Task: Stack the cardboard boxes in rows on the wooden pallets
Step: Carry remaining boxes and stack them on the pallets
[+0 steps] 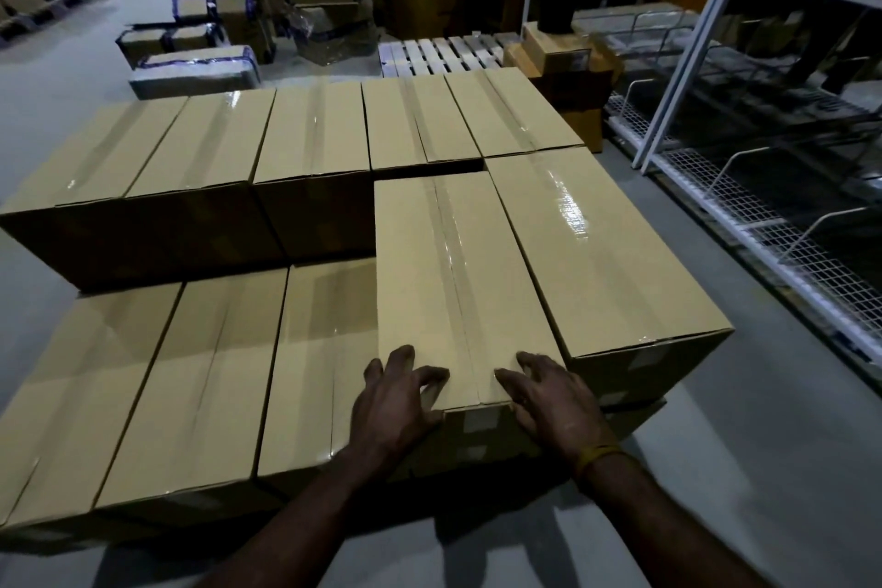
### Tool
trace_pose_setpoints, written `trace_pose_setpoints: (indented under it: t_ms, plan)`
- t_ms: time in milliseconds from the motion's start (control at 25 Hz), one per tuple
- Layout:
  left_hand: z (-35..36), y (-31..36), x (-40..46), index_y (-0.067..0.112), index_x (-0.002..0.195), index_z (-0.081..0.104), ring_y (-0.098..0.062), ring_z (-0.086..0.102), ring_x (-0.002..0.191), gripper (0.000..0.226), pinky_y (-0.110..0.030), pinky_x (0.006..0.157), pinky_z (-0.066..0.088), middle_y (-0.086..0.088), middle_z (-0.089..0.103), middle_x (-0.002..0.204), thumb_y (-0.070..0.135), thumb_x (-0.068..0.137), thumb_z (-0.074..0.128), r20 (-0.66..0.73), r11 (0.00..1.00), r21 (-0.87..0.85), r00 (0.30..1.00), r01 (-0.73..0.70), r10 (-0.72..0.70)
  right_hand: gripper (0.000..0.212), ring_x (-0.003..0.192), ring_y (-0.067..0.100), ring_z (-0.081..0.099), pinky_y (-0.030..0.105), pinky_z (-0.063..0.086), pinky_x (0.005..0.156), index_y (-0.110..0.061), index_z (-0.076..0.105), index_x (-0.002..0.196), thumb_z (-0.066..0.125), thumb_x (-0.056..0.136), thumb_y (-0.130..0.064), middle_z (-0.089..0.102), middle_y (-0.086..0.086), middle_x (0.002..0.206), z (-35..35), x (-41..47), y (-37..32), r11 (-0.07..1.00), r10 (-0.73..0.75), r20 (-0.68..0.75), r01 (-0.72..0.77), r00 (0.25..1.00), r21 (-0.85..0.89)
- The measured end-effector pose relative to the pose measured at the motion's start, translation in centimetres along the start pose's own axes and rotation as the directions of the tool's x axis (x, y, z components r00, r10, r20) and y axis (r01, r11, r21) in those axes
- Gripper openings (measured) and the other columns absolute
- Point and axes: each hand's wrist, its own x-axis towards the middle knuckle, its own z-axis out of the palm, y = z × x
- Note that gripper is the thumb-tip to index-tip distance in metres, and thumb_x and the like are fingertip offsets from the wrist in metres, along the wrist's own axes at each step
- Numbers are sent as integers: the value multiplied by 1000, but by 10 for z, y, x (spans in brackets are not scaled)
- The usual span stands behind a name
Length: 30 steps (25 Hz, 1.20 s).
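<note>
Tan taped cardboard boxes stand in rows in front of me, the pallet under them hidden. A long box [458, 282] lies in the upper layer, second from the right, beside another upper box [601, 248]. My left hand [396, 396] rests on its near left corner, fingers spread over the top edge. My right hand [553, 401] presses its near right corner the same way. Behind it runs a back row of upper boxes [315, 134]. To the left, lower-layer boxes [191, 387] show their tops.
A bare wooden pallet [444, 53] lies beyond the stack, with brown boxes [563, 62] and a black bucket [558, 0] at its right. White wire-mesh shelving [744, 186] lines the right side. Wrapped cartons [195, 67] sit on the grey floor at the far left.
</note>
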Motion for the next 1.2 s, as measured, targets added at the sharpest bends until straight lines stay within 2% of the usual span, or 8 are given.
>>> trace_pose_setpoints:
  t_ms: [280, 560, 840, 1000, 1200]
  plan:
    - [-3, -1, 26, 45, 139, 48, -27, 23, 139, 60, -36, 99, 41, 4, 23, 157, 44, 84, 71, -4, 999, -48, 1000, 0, 0, 55, 138, 20, 36, 38, 37, 111, -40, 40, 145, 58, 95, -28, 33, 2, 155, -1, 23, 7, 1000, 8, -41, -7, 999, 23]
    - [-2, -4, 42, 46, 136, 51, -28, 22, 140, 61, -38, 100, 42, 4, 23, 158, 45, 80, 74, -8, 998, -55, 1000, -1, 0, 53, 145, 16, 24, 52, 24, 117, -47, 37, 144, 56, 96, -31, 26, -3, 158, -3, 31, 14, 999, 30, -34, -28, 999, 40]
    - [6, -6, 44, 47, 138, 48, -30, 20, 142, 62, -42, 104, 42, 3, 21, 159, 43, 82, 73, -23, 998, -57, 1000, 6, -8, 56, 148, 16, 18, 51, 17, 120, -47, 33, 146, 54, 98, -29, 21, -5, 160, -3, 32, 14, 997, 54, -15, -53, 998, 52]
    - [9, -6, 33, 46, 143, 41, -34, 12, 147, 64, -48, 111, 38, 4, 14, 162, 37, 86, 69, 17, 998, -65, 1000, 19, -17, 60, 151, 19, 7, 52, 12, 121, -44, 27, 150, 54, 98, -29, 12, -4, 163, -3, 27, 10, 997, 59, 36, -61, 998, 51]
    - [6, 4, 6, 41, 144, 41, -31, 17, 146, 63, -45, 114, 33, 0, 17, 161, 43, 87, 67, 91, 999, -54, 996, -2, 7, 57, 148, 17, 19, 46, 17, 121, -43, 32, 148, 56, 96, -34, 16, -2, 162, -12, 11, 6, 994, 83, 112, -91, 990, 68]
